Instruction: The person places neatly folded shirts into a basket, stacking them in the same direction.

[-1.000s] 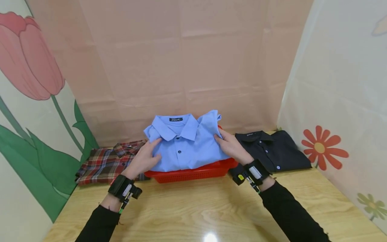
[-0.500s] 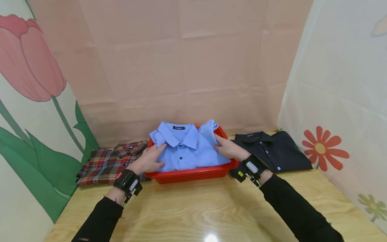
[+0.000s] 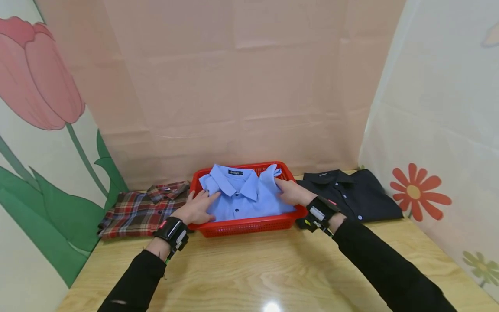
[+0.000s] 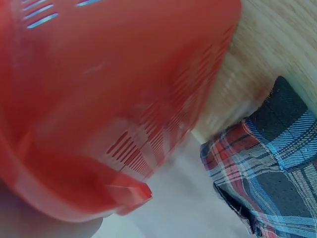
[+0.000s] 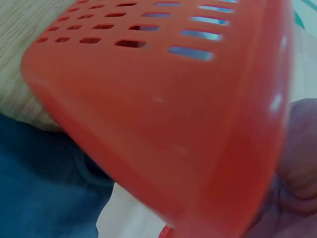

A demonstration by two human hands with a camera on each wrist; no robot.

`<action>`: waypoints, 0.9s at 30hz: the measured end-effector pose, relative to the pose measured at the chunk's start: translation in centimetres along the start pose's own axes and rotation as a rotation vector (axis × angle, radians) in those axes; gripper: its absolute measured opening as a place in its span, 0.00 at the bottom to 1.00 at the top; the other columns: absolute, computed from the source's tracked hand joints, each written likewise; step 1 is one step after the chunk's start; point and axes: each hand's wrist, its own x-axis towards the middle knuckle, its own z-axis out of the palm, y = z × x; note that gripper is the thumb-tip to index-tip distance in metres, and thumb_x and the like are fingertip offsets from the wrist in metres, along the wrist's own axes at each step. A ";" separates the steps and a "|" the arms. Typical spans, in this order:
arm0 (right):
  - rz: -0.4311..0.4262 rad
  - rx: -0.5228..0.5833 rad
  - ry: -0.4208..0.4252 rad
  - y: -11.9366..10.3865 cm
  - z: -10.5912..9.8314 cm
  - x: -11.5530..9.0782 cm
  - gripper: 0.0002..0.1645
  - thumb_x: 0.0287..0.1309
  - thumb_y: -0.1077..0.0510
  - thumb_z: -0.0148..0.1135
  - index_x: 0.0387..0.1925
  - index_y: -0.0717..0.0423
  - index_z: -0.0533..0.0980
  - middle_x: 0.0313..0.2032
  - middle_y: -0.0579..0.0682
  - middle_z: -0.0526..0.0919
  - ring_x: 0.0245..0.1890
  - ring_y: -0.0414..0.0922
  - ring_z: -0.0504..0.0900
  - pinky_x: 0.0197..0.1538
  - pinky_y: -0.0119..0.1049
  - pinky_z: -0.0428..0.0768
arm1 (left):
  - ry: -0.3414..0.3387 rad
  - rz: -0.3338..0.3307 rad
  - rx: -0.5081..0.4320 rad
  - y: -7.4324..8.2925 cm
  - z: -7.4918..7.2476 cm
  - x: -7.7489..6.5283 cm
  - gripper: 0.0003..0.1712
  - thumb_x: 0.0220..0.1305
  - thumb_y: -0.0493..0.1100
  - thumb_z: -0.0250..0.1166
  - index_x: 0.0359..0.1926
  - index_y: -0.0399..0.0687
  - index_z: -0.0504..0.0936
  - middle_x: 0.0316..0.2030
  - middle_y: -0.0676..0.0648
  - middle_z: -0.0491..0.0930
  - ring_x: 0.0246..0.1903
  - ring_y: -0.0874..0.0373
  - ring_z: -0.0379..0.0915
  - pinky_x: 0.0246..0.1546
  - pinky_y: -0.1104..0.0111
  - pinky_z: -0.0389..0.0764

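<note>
A folded light blue shirt [image 3: 249, 195], collar to the back and a dark label at its neck, lies in a red plastic basket [image 3: 249, 226]. My left hand [image 3: 196, 209] reaches over the basket's left side, with fingers spread and touching the shirt's left edge. On the opposite side my right hand [image 3: 291, 191] has its fingertips at the shirt's right shoulder; most of the fingers are hidden, so I cannot tell whether they pinch the cloth. Both wrist views mostly show the basket's slotted outer wall [image 4: 124, 74], with part of the right palm [image 5: 302, 148] behind its rim.
A folded red plaid shirt [image 3: 136, 212] lies left of the basket, close to my left forearm. To the right, a folded black shirt [image 3: 362, 195] lies partly behind my right wrist. All rest on a light wooden table [image 3: 249, 268] before a pink backdrop [image 3: 234, 86].
The light blue shirt has come down into the basket, so the basket's back rim now shows. Both hands have lowered with it, and the left has shifted to the right.
</note>
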 end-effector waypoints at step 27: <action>-0.210 -0.452 0.023 -0.8 1.1 -1.2 0.26 0.65 0.53 0.60 0.61 0.60 0.75 0.64 0.62 0.72 0.69 0.65 0.63 0.68 0.63 0.61 | 0.145 -0.042 0.098 -1.1 0.7 0.0 0.26 0.67 0.49 0.62 0.65 0.52 0.76 0.73 0.35 0.54 0.75 0.37 0.41 0.70 0.37 0.47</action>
